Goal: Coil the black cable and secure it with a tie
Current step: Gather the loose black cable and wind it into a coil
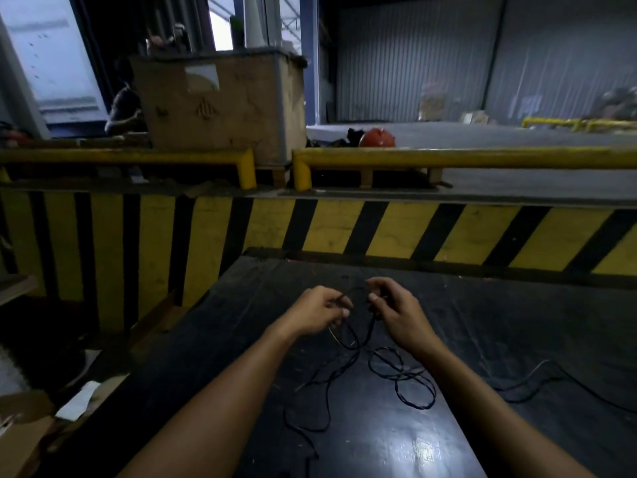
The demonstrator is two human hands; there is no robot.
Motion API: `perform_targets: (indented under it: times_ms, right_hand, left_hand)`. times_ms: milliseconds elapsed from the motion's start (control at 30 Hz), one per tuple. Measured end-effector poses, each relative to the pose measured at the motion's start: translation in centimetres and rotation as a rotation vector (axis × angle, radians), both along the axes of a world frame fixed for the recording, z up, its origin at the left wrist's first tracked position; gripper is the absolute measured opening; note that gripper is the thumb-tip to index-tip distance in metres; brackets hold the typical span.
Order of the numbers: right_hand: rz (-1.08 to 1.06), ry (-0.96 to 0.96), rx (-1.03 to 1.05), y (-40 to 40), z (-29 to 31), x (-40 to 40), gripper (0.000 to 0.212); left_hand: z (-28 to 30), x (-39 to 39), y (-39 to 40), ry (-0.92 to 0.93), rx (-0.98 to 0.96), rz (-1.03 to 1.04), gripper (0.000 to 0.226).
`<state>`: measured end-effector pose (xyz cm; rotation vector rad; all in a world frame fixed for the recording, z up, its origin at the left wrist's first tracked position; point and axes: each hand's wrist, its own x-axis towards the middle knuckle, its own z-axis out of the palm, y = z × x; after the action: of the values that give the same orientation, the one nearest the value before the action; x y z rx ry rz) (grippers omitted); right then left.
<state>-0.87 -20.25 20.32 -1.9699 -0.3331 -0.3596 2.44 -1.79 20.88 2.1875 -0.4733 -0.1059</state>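
Note:
A thin black cable [400, 374] lies in loose, tangled loops on the dark table [517, 322]. One strand trails off toward the right edge. Both hands are raised over the middle of the table, close together. My left hand [319, 310] pinches a small loop of the cable. My right hand [393, 307] grips the same loop a short way to the right. From between the hands the cable hangs down to the loops below. I see no tie.
A yellow-and-black striped wall [327, 229] runs just behind the table. Above it are yellow rails [448, 158], a large cardboard-sided crate [220, 105] and a red helmet [377, 138]. Cardboard and paper scraps [31, 415] lie on the floor to the left.

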Motion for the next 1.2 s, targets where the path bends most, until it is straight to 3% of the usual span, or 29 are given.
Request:
perform_targets:
  times_ms: [100,200,267,333,400,500,567,633,767,833,867,933,1000,1067,1100,1200]
  right_hand:
    - [-0.007,-0.02,0.008,-0.2,1.0,-0.7,0.018]
    - [0.02,-0.018,0.015,0.2,1.4,-1.2,0.016]
    - [0.044,-0.033,0.017,0.6,1.7,-1.5,0.016]
    - [0.08,-0.051,0.013,0.9,2.2,-1.8,0.016]
    - [0.116,-0.067,0.04,1.3,2.8,-2.1,0.015]
    - [0.173,-0.014,0.233,1.4,3.2,-2.5,0.011]
    - [0.29,0.106,0.391,1.1,2.7,-2.9,0.018]
    - [0.356,0.178,0.415,0.8,1.7,-3.0,0.027]
    - [0.338,0.155,0.074,1.1,0.1,-2.8,0.031]
    - [0.304,0.152,-0.204,1.1,-0.7,-2.8,0.029]
    - [0.273,0.138,-0.258,1.0,-0.9,-2.8,0.029]
    - [0.167,0.056,-0.202,0.6,-0.3,-2.6,0.025]
    - [0.131,0.019,0.049,0.1,1.3,-2.4,0.02]
    - [0.238,0.109,0.269,-0.7,3.1,-2.3,0.021]
    - [0.312,0.162,0.244,-1.0,3.7,-2.5,0.023]
    - [0.378,0.205,-0.126,-2.4,5.2,-2.3,0.025]
  left_hand:
    - [2.1,-0.3,0.4,-0.056,-0.041,-0.021,0.015]
    - [5.4,-0.7,0.2,-0.052,0.07,-0.083,0.035]
    - [7.5,-1.0,0.2,0.014,0.238,-0.143,0.037]
    - [8.8,-1.6,0.2,0.113,0.406,-0.218,0.026]
    - [9.5,-2.4,0.1,0.265,0.401,-0.237,0.028]
    - [10.6,-3.1,1.1,0.478,0.148,-0.25,0.04]
    - [11.0,-3.1,2.5,0.563,-0.183,-0.279,0.041]
    - [11.1,-3.2,3.2,0.59,-0.589,-0.282,0.036]
    - [11.2,-2.7,1.4,0.469,-1.313,-0.265,0.039]
    - [11.8,-2.1,0.6,0.278,-1.421,-0.175,0.034]
    - [11.9,-1.6,0.5,0.156,-1.324,-0.112,0.033]
    - [11.1,-0.5,0.7,-0.12,-0.837,0.02,0.034]
    - [9.5,0.8,1.4,-0.3,-0.356,0.106,0.039]
    - [8.2,2.1,2.4,-0.357,-0.11,0.098,0.04]
    - [7.9,2.5,2.9,-0.353,-0.027,0.088,0.039]
    - [7.4,2.9,4.4,-0.22,0.174,0.057,0.037]
